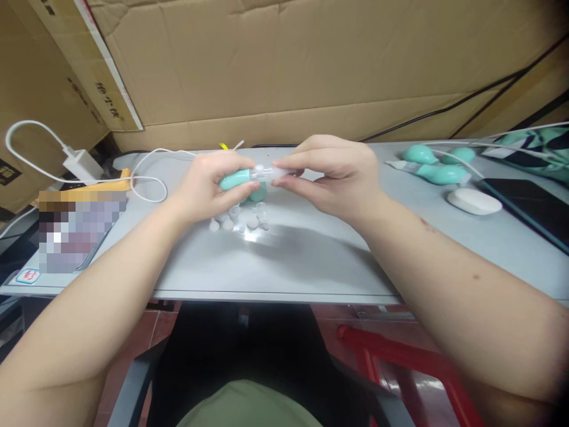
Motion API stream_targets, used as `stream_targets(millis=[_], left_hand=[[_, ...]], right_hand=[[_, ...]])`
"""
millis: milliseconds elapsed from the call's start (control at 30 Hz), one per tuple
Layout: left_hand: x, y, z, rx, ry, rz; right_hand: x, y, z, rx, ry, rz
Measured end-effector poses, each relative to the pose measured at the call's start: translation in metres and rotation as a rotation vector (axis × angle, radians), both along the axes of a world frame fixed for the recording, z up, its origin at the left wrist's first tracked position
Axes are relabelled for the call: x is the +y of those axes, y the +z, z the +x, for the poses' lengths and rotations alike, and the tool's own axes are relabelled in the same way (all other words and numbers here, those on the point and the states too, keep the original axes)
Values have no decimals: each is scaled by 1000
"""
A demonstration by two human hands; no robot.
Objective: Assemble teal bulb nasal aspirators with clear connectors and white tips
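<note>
My left hand is wrapped round a teal squeeze bulb, with its neck pointing right. A clear plastic connector with a small round knob on top sticks out of that neck. My right hand pinches a translucent whitish tip between thumb and fingers, touching the connector's right end. The tip is partly covered by my fingers. Below the hands, a second teal bulb shows in part. Several small clear and whitish plastic pieces lie on the grey table.
More teal bulbs lie at the right, near a white rounded object and a dark flat panel. At the left are a white charger, its cable and a blurred-out flat device. Cardboard walls the back.
</note>
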State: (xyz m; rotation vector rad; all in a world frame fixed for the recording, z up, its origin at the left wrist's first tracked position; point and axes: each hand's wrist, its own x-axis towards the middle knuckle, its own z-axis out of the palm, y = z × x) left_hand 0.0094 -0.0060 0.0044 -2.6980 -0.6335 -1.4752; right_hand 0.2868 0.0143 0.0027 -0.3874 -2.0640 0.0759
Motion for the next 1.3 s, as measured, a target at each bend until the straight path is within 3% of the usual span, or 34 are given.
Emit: stream_targets(millis=[167, 433, 700, 1067, 1300], left_hand=[[0, -1, -1, 30, 31, 44], [-2, -2, -2, 86, 90, 72], [-3, 0, -3, 127, 142, 49], [-7, 7, -4, 95, 140, -69], [-6, 6, -4, 111, 132, -43]], right_hand=[[1, -1, 1, -14, -20, -11], [-3, 2, -3, 31, 76, 103], [-3, 3, 1, -78, -27, 4], [1, 5, 8, -249, -208, 200], [-2, 6, 4, -311, -220, 317]])
